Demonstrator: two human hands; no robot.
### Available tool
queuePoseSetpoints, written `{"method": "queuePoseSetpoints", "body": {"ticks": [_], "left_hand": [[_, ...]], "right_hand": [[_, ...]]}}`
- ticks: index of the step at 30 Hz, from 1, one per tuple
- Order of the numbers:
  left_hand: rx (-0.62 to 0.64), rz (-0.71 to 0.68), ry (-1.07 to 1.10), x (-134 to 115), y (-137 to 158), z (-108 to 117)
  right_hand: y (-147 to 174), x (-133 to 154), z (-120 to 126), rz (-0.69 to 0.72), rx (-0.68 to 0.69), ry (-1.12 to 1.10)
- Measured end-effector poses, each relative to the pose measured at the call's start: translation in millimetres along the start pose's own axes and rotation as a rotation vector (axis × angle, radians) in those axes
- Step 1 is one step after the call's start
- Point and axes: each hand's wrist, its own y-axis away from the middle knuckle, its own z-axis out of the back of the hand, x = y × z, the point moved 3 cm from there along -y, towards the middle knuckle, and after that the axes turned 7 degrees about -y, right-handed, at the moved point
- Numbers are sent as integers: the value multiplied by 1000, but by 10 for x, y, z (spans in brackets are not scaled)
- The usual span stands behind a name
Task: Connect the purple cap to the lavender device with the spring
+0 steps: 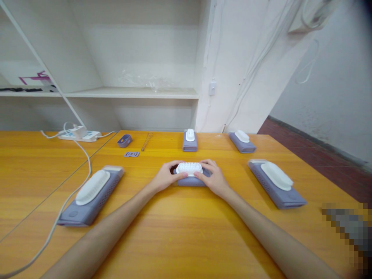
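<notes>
Head view: I've got both hands clamped on the white brush [189, 168], left hand [165, 178] and right hand [215, 179] equally near at its ends; long axis left-right, atop a purple-grey box [192, 182] mid-table [174, 236]. Nubby bristles, rounded plastic, straight-edged box, glossy wood grain.

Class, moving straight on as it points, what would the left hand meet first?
The left hand would probably first meet the white bristled brush head, which it appears to touch.
</notes>
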Motion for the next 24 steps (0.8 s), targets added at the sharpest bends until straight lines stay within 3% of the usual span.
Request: {"method": "queuePoseSetpoints", "body": {"ticks": [4, 8, 17, 24], "left_hand": [[213, 46, 230, -11, -13, 118], [309, 79, 319, -22, -17, 168], [275, 8, 134, 43, -20, 66], [239, 15, 118, 4, 8, 66]], "right_hand": [[7, -30, 7, 14, 6, -34], [13, -52, 16, 7, 18, -62], [17, -38, 14, 21, 16, -75], [26, 6, 17, 62, 42, -59]]}}
